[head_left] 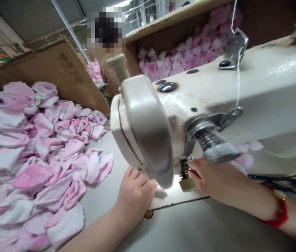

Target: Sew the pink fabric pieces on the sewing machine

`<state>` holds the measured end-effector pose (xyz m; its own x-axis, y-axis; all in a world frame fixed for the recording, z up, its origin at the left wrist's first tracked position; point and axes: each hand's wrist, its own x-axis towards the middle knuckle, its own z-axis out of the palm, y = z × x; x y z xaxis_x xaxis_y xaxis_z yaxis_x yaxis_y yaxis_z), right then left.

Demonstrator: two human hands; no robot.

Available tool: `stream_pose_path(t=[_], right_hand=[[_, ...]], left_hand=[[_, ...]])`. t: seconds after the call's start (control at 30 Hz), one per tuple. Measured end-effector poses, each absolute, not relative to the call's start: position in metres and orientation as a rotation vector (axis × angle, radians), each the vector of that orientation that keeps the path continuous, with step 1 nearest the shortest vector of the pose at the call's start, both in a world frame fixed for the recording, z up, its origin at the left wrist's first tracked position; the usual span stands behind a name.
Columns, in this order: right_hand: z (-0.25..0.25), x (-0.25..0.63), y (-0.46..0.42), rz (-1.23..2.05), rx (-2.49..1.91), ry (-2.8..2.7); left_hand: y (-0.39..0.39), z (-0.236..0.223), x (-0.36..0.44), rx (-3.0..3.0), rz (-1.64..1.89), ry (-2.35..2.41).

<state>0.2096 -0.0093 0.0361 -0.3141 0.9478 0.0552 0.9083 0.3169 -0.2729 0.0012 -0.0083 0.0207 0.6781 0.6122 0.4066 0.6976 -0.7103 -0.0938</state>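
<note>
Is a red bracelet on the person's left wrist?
No, the red cord bracelet circles the right wrist; the left wrist is bare.

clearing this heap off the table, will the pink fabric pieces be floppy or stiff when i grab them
Probably floppy: the pink fabric pieces fold and curl over each other. They look thin, so likely light for their size. Loosely overlapped, some may slide along with a grab.

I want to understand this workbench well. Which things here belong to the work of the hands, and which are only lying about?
Part of the work:
sewing machine
left hand, on a pink piece
right hand
pink pile

Probably just lying about:
cardboard box
shelf of pink pieces
blue item
</note>
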Motion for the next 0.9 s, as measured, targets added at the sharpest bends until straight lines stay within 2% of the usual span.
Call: stream_pose_path(t=[0.53, 0.8, 0.9], right_hand=[[0.035, 0.208, -0.012, 0.319, -1.713, -2.418], [0.031, 0.209, -0.011, 0.372, -1.746, -2.409], [0.035, 0.209, -0.008, 0.419, -1.763, -2.41]], left_hand=[[-0.007, 0.015, 0.007, -2.638, -0.488, -1.024], [0.002, 0.016, -0.002, -2.708, -0.578, -1.312], [0.002, 0.015, -0.003, -2.73, -0.618, -1.245]])
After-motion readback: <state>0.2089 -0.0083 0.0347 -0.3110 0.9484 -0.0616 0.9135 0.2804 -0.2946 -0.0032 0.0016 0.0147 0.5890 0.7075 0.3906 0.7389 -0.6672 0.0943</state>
